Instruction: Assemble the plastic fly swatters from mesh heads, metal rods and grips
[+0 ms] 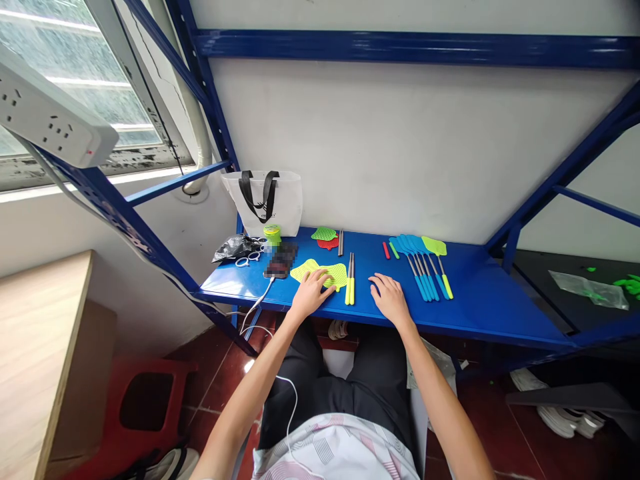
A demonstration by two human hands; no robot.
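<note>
My left hand (309, 295) lies flat with its fingers on the mesh head of a yellow-green plastic fly swatter (320, 273), pressing it to the blue steel shelf (465, 293). My right hand (389, 299) rests palm down on the bare shelf near its front edge, holding nothing. Between my hands lie loose swatter handles with yellow grips (350, 283). To the right of my right hand, a row of assembled blue fly swatters (419, 267) fans out, with one yellow-green swatter (437, 263) beside them.
Further left stand a white tote bag (263, 202), a green tape roll (273, 235), scissors (249, 259), black plastic (233, 249) and a cabled phone (280, 260). Red and green swatter heads (325, 238) lie behind my hands. A power strip (50, 113) hangs upper left.
</note>
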